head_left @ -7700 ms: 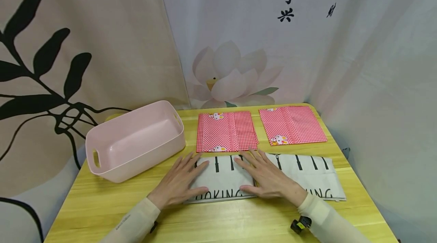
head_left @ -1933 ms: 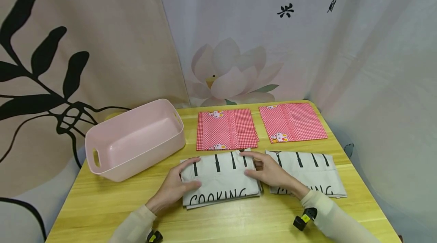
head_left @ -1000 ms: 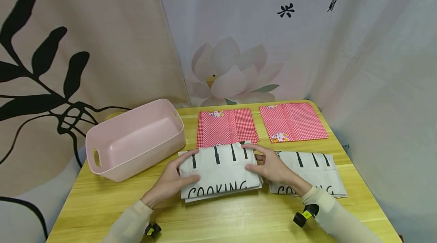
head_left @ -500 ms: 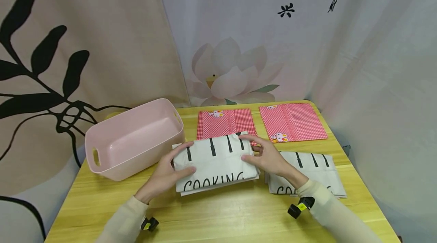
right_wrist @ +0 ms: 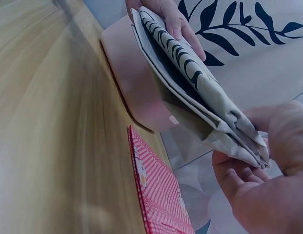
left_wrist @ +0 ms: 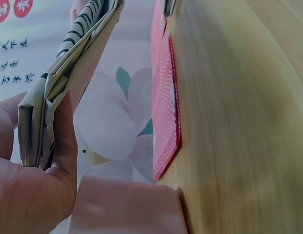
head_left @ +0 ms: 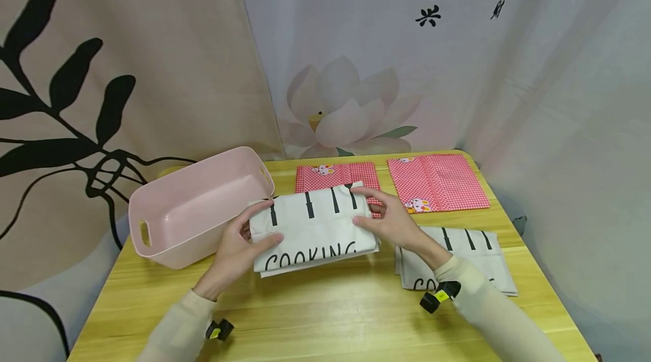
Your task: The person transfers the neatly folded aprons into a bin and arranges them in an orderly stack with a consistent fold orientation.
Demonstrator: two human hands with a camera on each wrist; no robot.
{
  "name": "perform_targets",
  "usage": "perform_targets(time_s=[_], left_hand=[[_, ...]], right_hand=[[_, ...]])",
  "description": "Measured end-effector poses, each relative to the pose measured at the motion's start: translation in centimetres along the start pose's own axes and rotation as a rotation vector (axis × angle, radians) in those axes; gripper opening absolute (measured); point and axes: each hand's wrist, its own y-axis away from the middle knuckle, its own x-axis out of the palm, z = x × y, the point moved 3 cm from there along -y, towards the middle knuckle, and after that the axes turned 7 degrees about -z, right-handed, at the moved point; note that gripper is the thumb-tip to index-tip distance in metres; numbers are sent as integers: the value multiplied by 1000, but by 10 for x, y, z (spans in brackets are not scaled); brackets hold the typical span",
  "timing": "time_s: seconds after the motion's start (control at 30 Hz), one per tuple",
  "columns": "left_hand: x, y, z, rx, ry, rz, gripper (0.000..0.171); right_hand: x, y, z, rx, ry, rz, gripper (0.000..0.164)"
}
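Observation:
Both hands hold a folded white cloth [head_left: 312, 232], printed with black utensils and the word COOKING, above the table. My left hand [head_left: 235, 253] grips its left end, thumb on the near face and fingers behind. At the opposite end, my right hand [head_left: 394, 225] pinches the edge between thumb and fingers. In the left wrist view several layers of the cloth [left_wrist: 41, 117] show at the held end. The right wrist view shows the folded cloth [right_wrist: 180, 92] tilted and off the table, its layers slightly parted along the lower edge.
A pink basket [head_left: 203, 238] with nothing visible inside stands left of the cloth. Behind lie two red checked folded cloths, the left one [head_left: 335, 175] partly hidden, the right one [head_left: 437, 181] in full view. A second white folded cloth [head_left: 468, 263] lies at the right on the wooden table [head_left: 325, 322].
First both hands lay flat on the white cloth on the table. They then gripped its ends, raised it, and have moved it up and left toward the basket.

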Motion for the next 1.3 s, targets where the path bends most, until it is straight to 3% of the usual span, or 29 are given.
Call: perform_targets(time_s=[0.33, 0.63, 1.3], left_hand=[[-14, -6, -9, -9, 45, -70, 76], [-29, -7, -8, -49, 8, -90, 77], [-67, -5, -17, -75, -77, -111, 79]], right_hand=[[8, -19, 17, -9, -53, 3, 67], [20, -33, 22, 12, -97, 45, 69], [50, -58, 39, -29, -49, 81, 69]])
